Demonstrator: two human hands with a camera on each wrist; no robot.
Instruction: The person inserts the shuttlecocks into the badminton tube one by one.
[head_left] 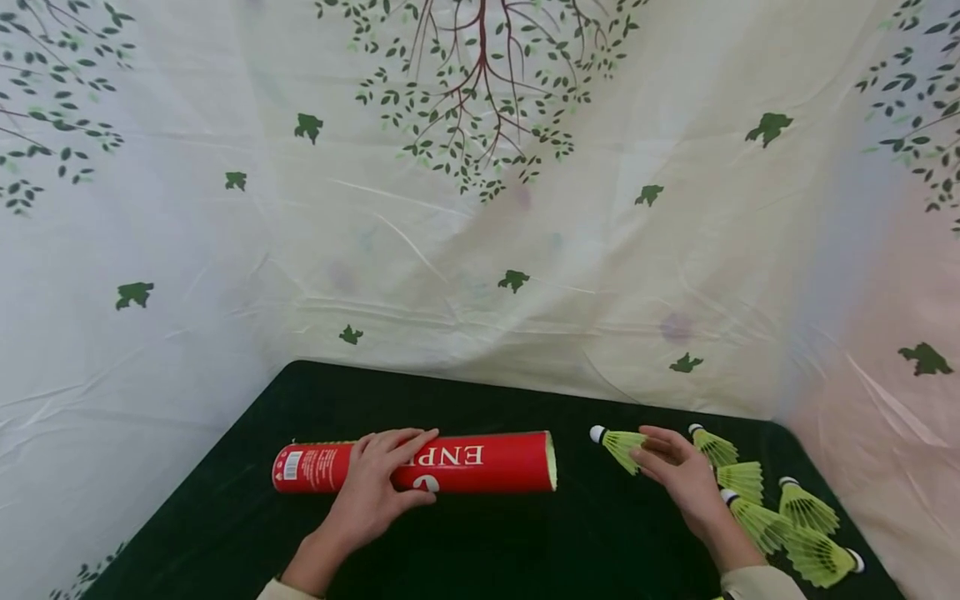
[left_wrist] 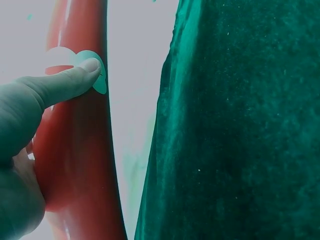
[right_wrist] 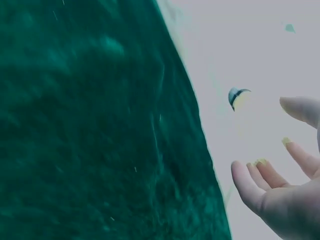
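A red shuttlecock tube (head_left: pixel 495 462) with white lettering lies on its side, its pale-rimmed end facing right. Across its middle rests my left hand (head_left: pixel 378 479), gripping it with fingers over the far side and thumb on the near side. In the left wrist view the thumb (left_wrist: pixel 70 82) presses on the tube's pale logo. To the right of the tube, my right hand (head_left: pixel 678 475) pinches a yellow-green shuttlecock (head_left: pixel 618 446) by its skirt, the white cork pointing left. The right wrist view shows its cork (right_wrist: pixel 237 97), but the skirt is washed out there.
Several more yellow-green shuttlecocks (head_left: pixel 810 506) lie in a loose group right of my right hand, partly overlapping. The dark green table covering (head_left: pixel 487 550) ends at a back edge. Behind and beside it hangs pale cloth (head_left: pixel 420 250) printed with leaves and branches.
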